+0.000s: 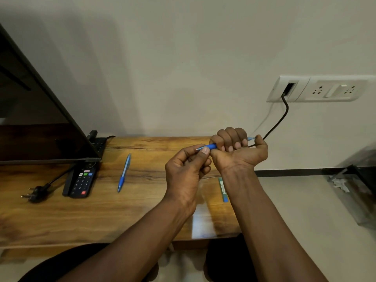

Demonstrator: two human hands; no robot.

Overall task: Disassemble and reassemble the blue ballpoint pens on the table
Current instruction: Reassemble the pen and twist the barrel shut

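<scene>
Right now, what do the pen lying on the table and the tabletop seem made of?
Pen: likely plastic, see-through pale-blue barrel, darker blue grip, maybe rubber. Tabletop: wood or wood-look laminate, glossy; visible grain and a bright reflection near the front edge.

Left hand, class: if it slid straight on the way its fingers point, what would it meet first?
Probably the right hand, which grips the blue pen just beyond the left hand's fingers pinching its near end; depth is uncertain from one view.

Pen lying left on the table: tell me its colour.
The pen is blue, darker at the grip and paler along the barrel; the head view shows it.
</scene>
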